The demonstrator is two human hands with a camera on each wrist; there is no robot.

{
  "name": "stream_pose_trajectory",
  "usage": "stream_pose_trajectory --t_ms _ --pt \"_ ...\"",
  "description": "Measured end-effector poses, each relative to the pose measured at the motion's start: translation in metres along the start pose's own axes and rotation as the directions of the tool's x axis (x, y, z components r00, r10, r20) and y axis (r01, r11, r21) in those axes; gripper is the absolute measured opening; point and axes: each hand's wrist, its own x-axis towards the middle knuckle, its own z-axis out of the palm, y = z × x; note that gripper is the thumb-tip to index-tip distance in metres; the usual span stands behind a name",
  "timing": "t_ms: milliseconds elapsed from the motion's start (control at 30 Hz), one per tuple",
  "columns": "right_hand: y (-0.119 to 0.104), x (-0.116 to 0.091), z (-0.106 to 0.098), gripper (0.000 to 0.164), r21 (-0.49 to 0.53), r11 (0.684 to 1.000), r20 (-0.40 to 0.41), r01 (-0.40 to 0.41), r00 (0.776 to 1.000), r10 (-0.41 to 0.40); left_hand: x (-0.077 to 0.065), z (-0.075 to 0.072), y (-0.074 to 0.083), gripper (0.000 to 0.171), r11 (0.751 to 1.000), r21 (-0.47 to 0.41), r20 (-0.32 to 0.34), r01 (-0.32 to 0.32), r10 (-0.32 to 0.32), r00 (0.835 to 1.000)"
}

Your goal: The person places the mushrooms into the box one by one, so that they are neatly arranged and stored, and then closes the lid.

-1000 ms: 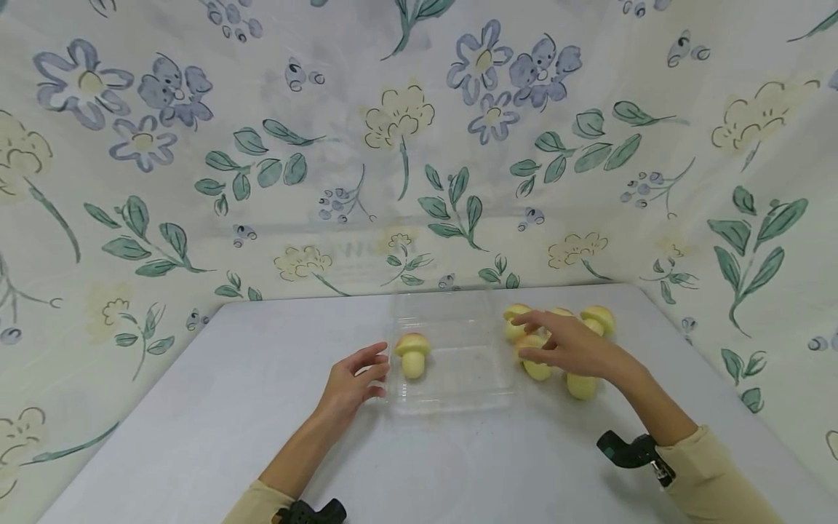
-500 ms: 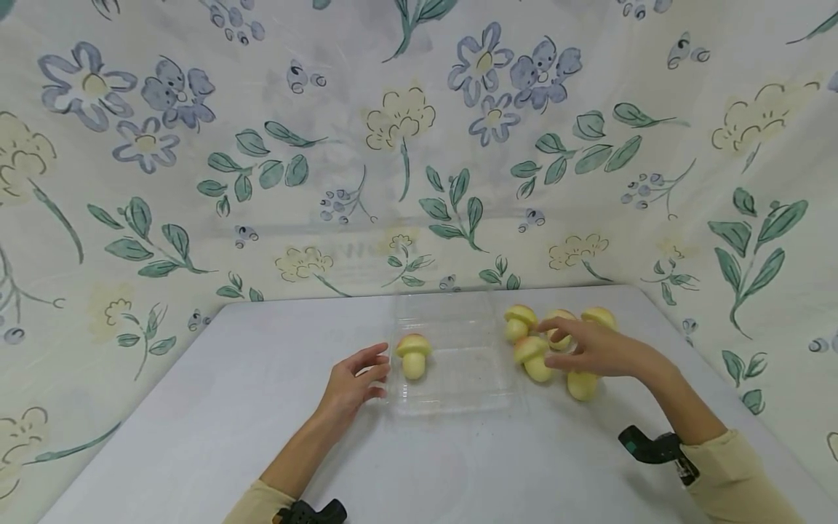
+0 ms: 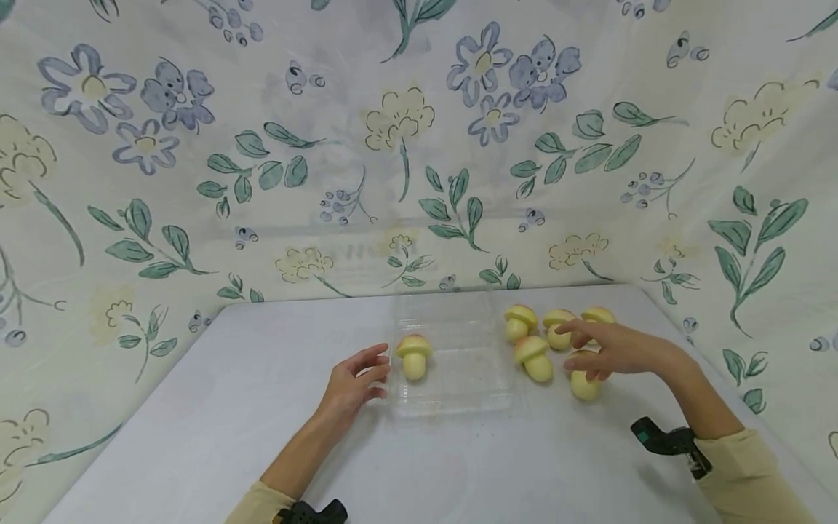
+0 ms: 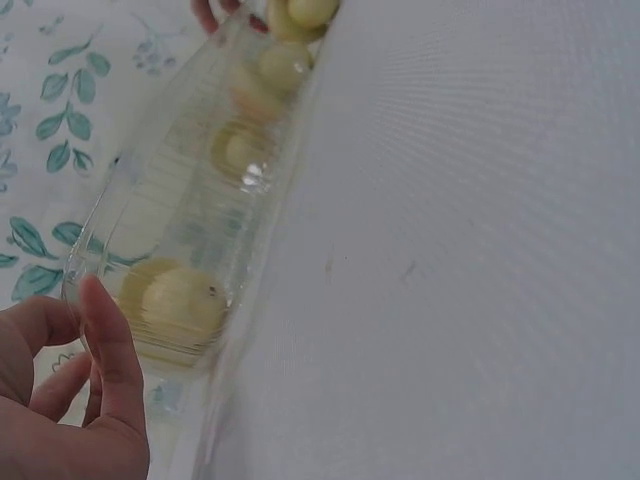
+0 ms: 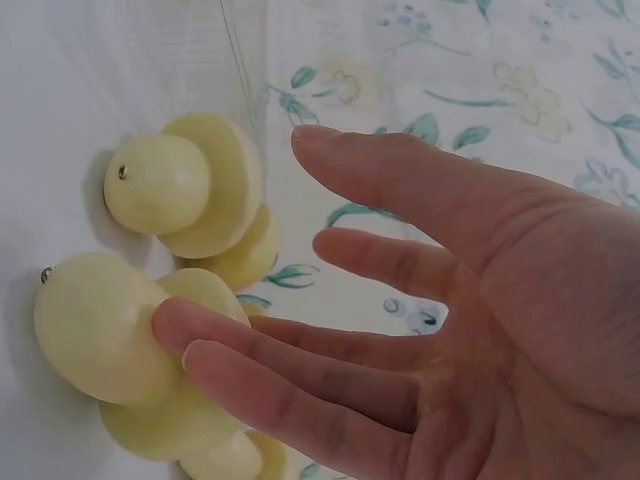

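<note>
One yellow toy mushroom (image 3: 414, 358) stands inside a clear plastic container (image 3: 468, 375), near its left wall. My left hand (image 3: 351, 382) is at that wall, its loosely bent fingertips right at the rim in the left wrist view, beside the same mushroom (image 4: 180, 305). Over the group on the right, my right hand (image 3: 618, 349) hovers with fingers spread and nothing in its grasp. Below it lies the front right mushroom (image 3: 585, 387), its cap partly hidden by the fingers. The right wrist view shows fingertips overlapping a pale mushroom stem (image 5: 95, 325) with a small metal bit on its end.
Several more toy mushrooms stand right of the container, among them a near one (image 3: 535, 360), a back left one (image 3: 520, 324) and a back right one (image 3: 599, 314). All rest on a white table (image 3: 432, 466), with a flower-printed cloth (image 3: 393, 182) hanging behind.
My right hand has moved to the right, away from the container's right side and over the front right mushroom. The left hand and the mushrooms have stayed put.
</note>
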Motion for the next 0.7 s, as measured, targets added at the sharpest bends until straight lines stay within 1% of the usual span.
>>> stream_pose_trajectory --t_ms 100,267,433,567,700 --pt "0.002 -0.001 -0.002 0.07 0.002 1.0 0.001 -0.012 1.0 0.012 -0.001 0.0 0.001 0.048 1.0 -0.003 -0.003 0.008 -0.008 1.0" --pt "0.007 -0.001 -0.004 0.066 -0.026 0.999 -0.004 -0.023 1.0 0.023 -0.001 0.0 0.001 0.048 1.0 -0.002 -0.007 0.011 -0.011 1.0" --pt "0.014 -0.001 -0.005 0.063 -0.048 0.999 -0.007 -0.023 1.0 0.022 0.0 -0.001 0.001 0.048 1.0 -0.001 -0.004 0.011 -0.011 1.0" --pt "0.016 -0.002 -0.005 0.065 -0.055 0.998 -0.009 -0.023 1.0 0.023 0.0 -0.001 0.001 0.048 1.0 -0.002 -0.003 0.013 -0.013 1.0" --pt "0.018 -0.002 -0.003 0.065 -0.054 0.997 -0.006 -0.049 0.999 0.048 -0.001 0.0 0.001 0.048 1.0 -0.003 -0.003 0.015 -0.015 1.0"
